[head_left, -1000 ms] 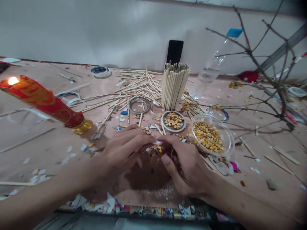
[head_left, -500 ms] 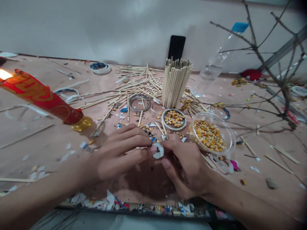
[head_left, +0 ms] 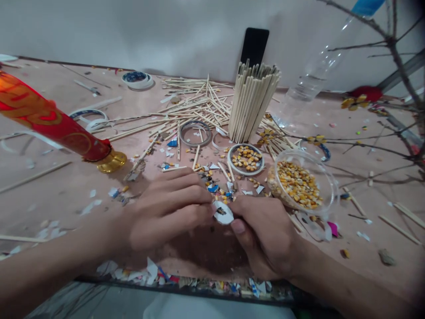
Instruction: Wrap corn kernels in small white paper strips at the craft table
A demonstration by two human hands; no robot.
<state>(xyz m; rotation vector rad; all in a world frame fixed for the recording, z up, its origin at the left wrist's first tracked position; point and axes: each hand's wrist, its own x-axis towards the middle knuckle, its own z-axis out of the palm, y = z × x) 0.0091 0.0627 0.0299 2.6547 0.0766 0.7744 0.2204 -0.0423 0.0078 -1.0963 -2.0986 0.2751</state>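
Note:
Between my two hands is a small round white paper disc (head_left: pixel 224 214) with a dark mark or hole near its middle. My left hand (head_left: pixel 169 208) pinches its left edge, the thumb mostly hidden behind the fingers. My right hand (head_left: pixel 268 230) grips its right edge between thumb and forefinger. Just beyond the disc lie paper scraps, corn kernels and short stick pieces. A ring of white tape (head_left: pixel 246 159) with corn-kernel flowers inside sits past my right hand. Beside it stands a clear plastic tub (head_left: pixel 300 184) of corn kernels.
A lit red candle (head_left: pixel 56 119) on a gold base leans at the left. Upright wooden sticks (head_left: pixel 254 104) stand bundled before a black phone (head_left: pixel 255 46), with loose sticks (head_left: pixel 195 110) alongside. At the right are a plastic bottle (head_left: pixel 312 82) and a bare branch (head_left: pixel 398 57).
The disc has tilted between my fingers, and its dark mark shows more fully. My left thumb has drawn back from its face. The camera view has shifted slightly.

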